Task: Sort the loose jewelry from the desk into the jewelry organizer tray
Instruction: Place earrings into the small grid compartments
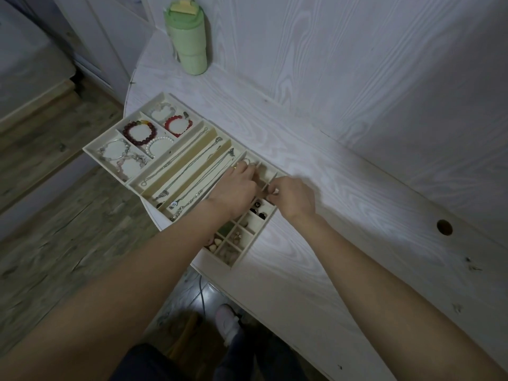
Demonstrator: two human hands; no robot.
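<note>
1. Jewelry organizer tray (94,149): cream, many compartments, lying at an angle on the left edge of the worktop (343,188), its near-left corner overhanging the rim.
2. Far-left section, wide square cells: a dark red bead bracelet (138,133), a bright red bracelet (177,125), a pearl bracelet (158,145), pale and silver bracelets in the neighbouring cells.
3. Middle section, long narrow channels: silver chain necklaces (189,163) laid lengthwise, one per channel as far as can be seen.
4. Right section, grid of small cells: a ring (246,161) in a far cell; dark pieces (258,209) in cells near the wrists; small stones (217,243), pale and pinkish, in the nearest cells. Details too small to name further.
5. Left hand (236,192): palm down over the small-cell grid, fingers curled down into the cells by the ring. A gold-coloured band shows at one finger. Whether the fingers grip anything cannot be told; the tips are hidden.
6. Right hand (294,196): at the right rim of the tray, fingers bent together and pinching a small pale item (275,191) just over a cell divider. Item too small to identify.
7. Both forearms bare, reaching in from the bottom of the view.
8. Green tumbler (188,39) with lid, upright on the far part of the worktop, well apart from the tray.
9. Round hole (444,227) in the worktop, right side.
10. Wood-look floor (55,215) to the left; a pale shoe (228,323) below the worktop edge.
</note>
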